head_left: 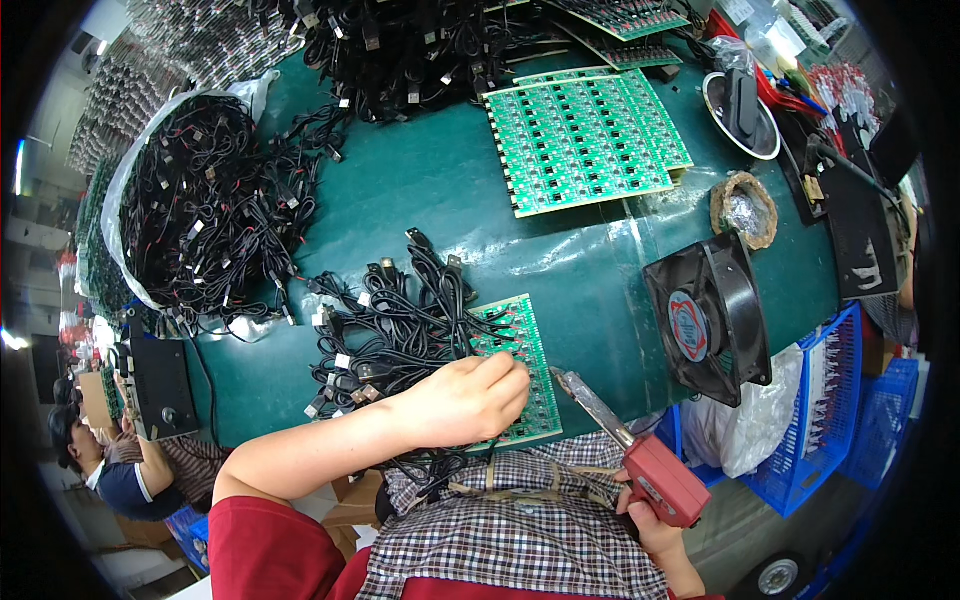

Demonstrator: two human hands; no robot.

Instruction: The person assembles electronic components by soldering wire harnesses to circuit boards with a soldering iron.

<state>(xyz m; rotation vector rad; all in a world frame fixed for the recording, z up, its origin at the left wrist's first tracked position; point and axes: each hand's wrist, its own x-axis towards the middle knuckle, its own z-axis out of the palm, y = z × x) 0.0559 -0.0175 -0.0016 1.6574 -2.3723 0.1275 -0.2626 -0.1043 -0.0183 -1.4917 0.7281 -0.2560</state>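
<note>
A green circuit board panel (540, 400) lies near the table's front edge, with small components and some cable ends along it. My left hand (475, 400) is closed over the board's left part, fingertips pressed together; what they pinch is hidden. Black USB cables (385, 330) lie bundled to the left of the board, several of them overlapping it. In my right hand (652, 527) is a red soldering gun (665, 482), gripped by its body. Its metal barrel points up and left, and the tip sits just right of the board, apart from it.
A black cooling fan (706, 320) stands at right, with a brown-rimmed round dish (744, 211) behind it. Stacked circuit panels (585, 140) lie farther back. A plastic-lined heap of cables (205, 200) fills the left side. Blue crates (805, 430) stand beyond the right edge.
</note>
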